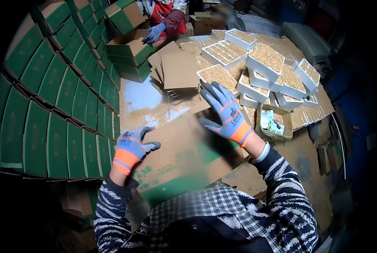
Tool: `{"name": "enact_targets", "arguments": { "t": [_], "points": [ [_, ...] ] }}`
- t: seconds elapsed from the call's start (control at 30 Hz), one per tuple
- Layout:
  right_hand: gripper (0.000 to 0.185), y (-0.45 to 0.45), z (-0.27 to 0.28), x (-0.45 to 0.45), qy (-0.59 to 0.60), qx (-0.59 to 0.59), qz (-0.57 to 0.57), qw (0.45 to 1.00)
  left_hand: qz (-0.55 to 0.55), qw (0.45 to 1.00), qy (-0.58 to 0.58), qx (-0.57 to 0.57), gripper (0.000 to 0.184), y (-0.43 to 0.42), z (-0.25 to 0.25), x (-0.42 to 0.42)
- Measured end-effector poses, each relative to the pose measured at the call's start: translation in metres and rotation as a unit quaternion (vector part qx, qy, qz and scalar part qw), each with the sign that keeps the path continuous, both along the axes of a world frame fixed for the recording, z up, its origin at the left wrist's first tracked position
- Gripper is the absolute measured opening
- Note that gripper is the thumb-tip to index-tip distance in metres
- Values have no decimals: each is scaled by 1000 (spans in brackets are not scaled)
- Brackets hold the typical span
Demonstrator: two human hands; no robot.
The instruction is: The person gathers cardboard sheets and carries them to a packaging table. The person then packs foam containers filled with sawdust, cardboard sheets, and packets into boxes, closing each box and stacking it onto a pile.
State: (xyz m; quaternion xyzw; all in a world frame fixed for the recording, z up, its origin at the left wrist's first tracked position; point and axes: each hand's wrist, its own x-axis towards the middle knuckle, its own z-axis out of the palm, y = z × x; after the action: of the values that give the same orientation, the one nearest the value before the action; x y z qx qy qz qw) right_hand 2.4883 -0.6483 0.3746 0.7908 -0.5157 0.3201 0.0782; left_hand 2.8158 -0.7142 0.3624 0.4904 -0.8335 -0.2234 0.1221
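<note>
A brown and green cardboard box (175, 147), partly blurred, lies in front of my body. Over its left side is my left hand (133, 145), in a grey and orange glove, thumb and fingers apart. My right hand (226, 111), gloved alike, is raised over the box's right part with its fingers spread. Neither hand holds anything; whether they touch the cardboard is hard to tell. Beyond the box lies a pile of flat cardboard sheets (180, 69).
Green boxes (66, 88) are stacked high at the left. White trays of tan grains (266, 59) are piled at the right, near a small container (289, 131) with packets. A co-worker's gloved hand (154, 33) rests by an open box (133, 48) at the back.
</note>
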Motion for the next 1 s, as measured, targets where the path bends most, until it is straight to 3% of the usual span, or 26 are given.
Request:
{"name": "enact_targets", "arguments": {
  "t": [0.07,0.17,0.27,0.37,0.4,0.43,0.47,0.53,0.6,0.67,0.7,0.77,0.8,0.83,0.87,0.9,0.93,0.97,1.0],
  "points": [
    [69,3,38,-9,56,-58,-18,997,-15,983,81,-161,49,17,57,-5],
    [64,5,38,-23,101,-71,-19,992,-30,952,23,-303,37,39,87,-34],
    [54,13,17,-27,66,-124,5,990,-54,961,-73,-260,37,37,70,-43],
    [48,11,-1,-44,71,-183,67,978,-71,993,-59,-73,46,29,92,-41],
    [46,8,-3,-45,56,-194,87,976,-149,984,-61,-81,48,10,75,-27],
    [37,8,0,-45,22,-208,117,971,-108,982,-148,-50,47,9,83,-27],
    [33,10,7,-45,28,-204,144,968,-68,971,-231,-16,46,7,93,-31],
    [30,17,32,-54,52,-105,269,956,-69,970,-231,-22,44,1,116,-20],
    [27,34,60,-51,-37,-35,355,933,-16,999,-28,31,45,-20,102,9],
    [20,23,35,-38,-121,-17,413,903,16,987,95,-127,32,-23,68,-13],
    [18,16,20,-29,-146,21,440,886,26,935,320,-148,28,-15,58,-41],
    [22,18,-3,-9,-76,40,411,908,-42,926,289,-240,26,1,39,-66],
    [26,18,-4,-4,-24,45,393,918,-126,917,240,-293,27,3,33,-74],
    [31,25,12,-3,-12,42,291,956,-143,958,219,-118,29,20,46,-82],
    [37,34,35,-6,4,39,188,981,-205,944,62,-251,33,28,43,-81],
    [45,35,53,-13,-41,76,160,983,-189,968,9,-164,36,30,22,-76],
    [57,43,66,-14,-112,200,181,956,-174,981,-48,-76,40,32,7,-75],
    [61,57,75,-10,-77,235,255,935,-194,971,-95,-97,43,31,-2,-73],
    [65,67,78,-3,-45,265,327,906,-203,973,-62,-94,42,27,-7,-69]
  ]
}}
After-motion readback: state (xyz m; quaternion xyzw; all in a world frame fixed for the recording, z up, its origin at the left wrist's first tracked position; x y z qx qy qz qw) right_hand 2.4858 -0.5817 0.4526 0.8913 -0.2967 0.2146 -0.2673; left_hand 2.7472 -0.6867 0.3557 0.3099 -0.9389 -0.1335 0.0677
